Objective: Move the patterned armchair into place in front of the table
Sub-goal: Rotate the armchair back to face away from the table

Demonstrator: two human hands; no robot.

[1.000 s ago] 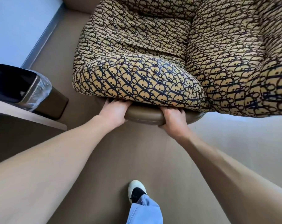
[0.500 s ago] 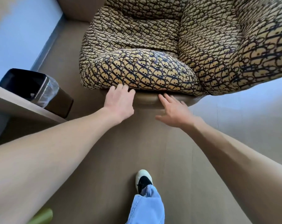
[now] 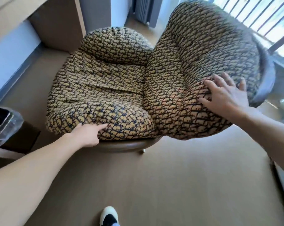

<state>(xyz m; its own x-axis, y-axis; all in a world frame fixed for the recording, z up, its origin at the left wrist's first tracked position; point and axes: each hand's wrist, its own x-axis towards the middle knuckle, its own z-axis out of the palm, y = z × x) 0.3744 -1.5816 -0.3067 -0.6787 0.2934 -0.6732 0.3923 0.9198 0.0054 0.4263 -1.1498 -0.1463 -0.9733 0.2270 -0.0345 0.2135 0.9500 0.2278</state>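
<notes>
Beyond the fingertips: patterned armchair (image 3: pixel 115 88) stands on the floor (image 3: pixel 170 185); seat faces up, backrest rises under the right hand.

Left hand (image 3: pixel 87 136): laid on the front seat cushion (image 3: pixel 105 118); index finger extended along the fabric, other fingers curled at the cushion's lower edge, just above the brown base ring (image 3: pixel 125 145). No closed grasp visible.

Right hand (image 3: pixel 226 97): fingers spread wide, palm flat against the backrest (image 3: pixel 203 51) near its side edge. Nothing enclosed; contact reads as a push or steadying press.

Task status: judged near completion or in final adjustment. Neither hand holds the frame, which suggests positioning by pressure only.

Remaining: confirm alignment with the table. A pale shelf edge (image 3: pixel 1 152) at the left, below the left forearm, may be that table; cannot tell for certain.

Surface: smooth brown flooring, bare around the base. A small pale foot or caster (image 3: pixel 143 150) shows under the ring; type cannot be told.

Room: lined waste bin (image 3: pixel 4 126) left of the left hand. Brown cabinet panel (image 3: pixel 56 25) beyond the seat. Railed window (image 3: pixel 268 22) past the right fingers. One shoe (image 3: pixel 109 216) below both hands.
</notes>
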